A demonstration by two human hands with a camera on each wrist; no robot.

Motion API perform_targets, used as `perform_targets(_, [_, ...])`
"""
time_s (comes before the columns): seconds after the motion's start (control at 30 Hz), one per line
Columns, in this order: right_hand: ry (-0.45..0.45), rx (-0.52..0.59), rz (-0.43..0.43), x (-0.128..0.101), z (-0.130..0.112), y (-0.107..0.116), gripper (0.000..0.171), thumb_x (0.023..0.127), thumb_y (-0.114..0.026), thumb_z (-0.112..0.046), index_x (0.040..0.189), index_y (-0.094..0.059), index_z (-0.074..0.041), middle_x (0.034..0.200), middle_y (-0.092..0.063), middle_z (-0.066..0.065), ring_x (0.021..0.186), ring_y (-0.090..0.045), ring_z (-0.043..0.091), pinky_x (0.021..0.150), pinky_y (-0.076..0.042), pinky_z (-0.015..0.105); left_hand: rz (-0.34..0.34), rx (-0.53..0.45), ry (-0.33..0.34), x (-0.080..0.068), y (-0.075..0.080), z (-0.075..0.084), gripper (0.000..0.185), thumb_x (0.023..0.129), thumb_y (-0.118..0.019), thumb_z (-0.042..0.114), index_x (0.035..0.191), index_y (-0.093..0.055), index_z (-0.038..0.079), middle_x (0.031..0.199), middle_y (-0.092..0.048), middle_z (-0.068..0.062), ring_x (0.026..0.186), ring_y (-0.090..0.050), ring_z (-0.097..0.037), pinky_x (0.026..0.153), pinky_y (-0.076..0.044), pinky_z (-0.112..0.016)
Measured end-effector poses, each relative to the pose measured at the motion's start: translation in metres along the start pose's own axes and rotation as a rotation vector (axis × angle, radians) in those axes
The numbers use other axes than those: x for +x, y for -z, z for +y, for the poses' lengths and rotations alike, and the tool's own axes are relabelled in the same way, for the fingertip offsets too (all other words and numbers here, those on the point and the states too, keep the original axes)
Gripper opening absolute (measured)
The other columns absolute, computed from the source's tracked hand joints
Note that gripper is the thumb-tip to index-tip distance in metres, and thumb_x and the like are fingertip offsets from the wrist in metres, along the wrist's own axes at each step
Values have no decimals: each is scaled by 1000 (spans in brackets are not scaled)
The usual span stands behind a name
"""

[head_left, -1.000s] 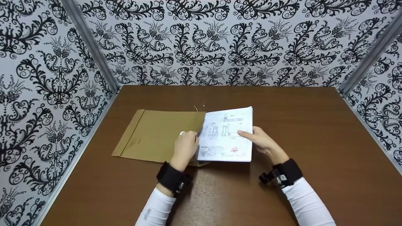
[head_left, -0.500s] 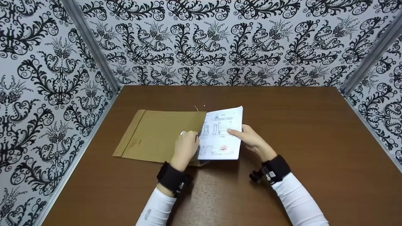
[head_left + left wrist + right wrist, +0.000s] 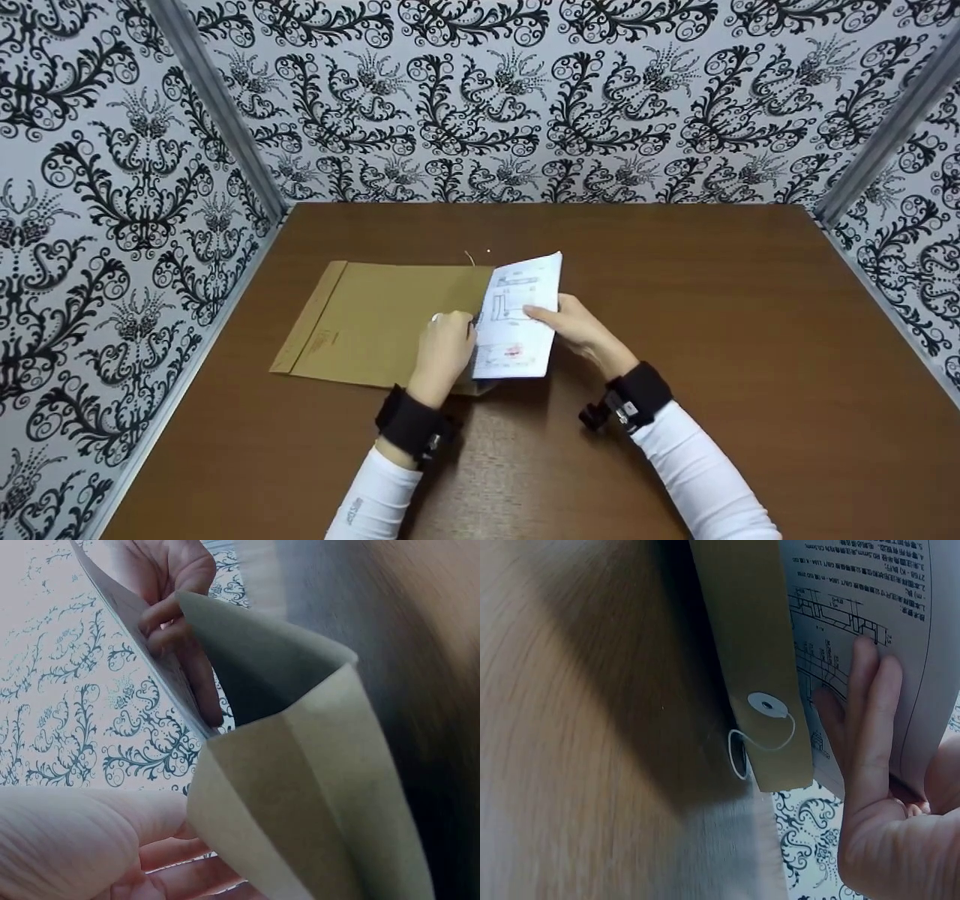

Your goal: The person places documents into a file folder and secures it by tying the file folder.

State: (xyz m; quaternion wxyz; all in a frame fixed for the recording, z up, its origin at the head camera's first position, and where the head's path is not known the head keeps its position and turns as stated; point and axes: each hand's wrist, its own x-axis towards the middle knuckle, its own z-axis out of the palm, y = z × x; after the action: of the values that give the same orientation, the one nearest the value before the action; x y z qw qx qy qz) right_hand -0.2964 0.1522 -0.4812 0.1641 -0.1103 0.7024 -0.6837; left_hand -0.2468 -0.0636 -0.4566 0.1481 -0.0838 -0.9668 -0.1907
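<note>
Papers (image 3: 519, 319), a printed stack, sit pinched in the right hand (image 3: 581, 330), thumb on top and fingers underneath, partway inside the brown envelope's (image 3: 375, 322) open mouth. Left hand (image 3: 444, 352) grips the envelope's open edge, holding it apart. Envelope lies flat on the wooden table (image 3: 712, 300), left of centre.

The printed sheets (image 3: 519, 319) are pushed further leftward into the brown envelope (image 3: 375, 322) by the right hand (image 3: 581, 326), so less paper is exposed.
</note>
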Motion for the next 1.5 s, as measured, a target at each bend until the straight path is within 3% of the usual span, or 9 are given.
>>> perform_targets(0.13, [-3, -16, -6, 3, 0, -3, 44, 104, -52, -8, 140, -49, 17, 131, -65, 33, 90, -74, 10, 79, -61, 24, 18, 4, -9, 0, 2, 0, 15, 93, -65, 6, 81, -74, 0, 85, -77, -20, 81, -73, -41, 66, -57, -51])
perform_targets(0.37, [1, -34, -57, 5, 2, 2, 44, 105, -51, -8, 142, -48, 16, 134, -63, 33, 92, -75, 9, 80, -61, 25, -6, -26, 41, 3, 1, 1, 17, 95, -63, 6, 83, -74, 0, 87, -77, -21, 81, -74, -40, 64, -58, -51])
perform_targets(0.7, [-60, 52, -94, 7, 10, 2, 45, 104, -52, -6, 143, -46, 17, 118, -75, 12, 91, -75, 10, 80, -62, 27, 10, -25, 31, 2, 0, 0, 20, 94, -61, 6, 78, -72, 1, 84, -77, -20, 78, -74, -40, 63, -56, -51])
perform_targets(0.93, [-97, 50, -78, 10, 9, -3, 47, 104, -53, -8, 144, -46, 14, 116, -75, 12, 88, -75, 11, 78, -62, 27, -4, -23, 40, 1, 2, 2, 18, 93, -62, 6, 82, -74, 1, 87, -77, -20, 81, -74, -40, 64, -57, -51])
perform_targets(1.23, [-136, 27, -70, 19, 9, -12, 46, 104, -54, -10, 143, -48, 13, 103, -76, 3, 83, -75, 10, 75, -62, 25, 2, -11, 26, 0, -1, 3, 15, 92, -64, 5, 87, -77, 2, 90, -78, -20, 85, -74, -40, 65, -59, -53])
perform_targets(1.5, [-165, -78, -15, 21, 7, -15, 42, 102, -57, -12, 137, -54, 12, 104, -76, 12, 78, -74, 11, 71, -62, 27, 14, -23, 17, 0, -2, 1, 16, 93, -64, 6, 82, -75, 3, 90, -78, -20, 84, -74, -40, 65, -58, -52])
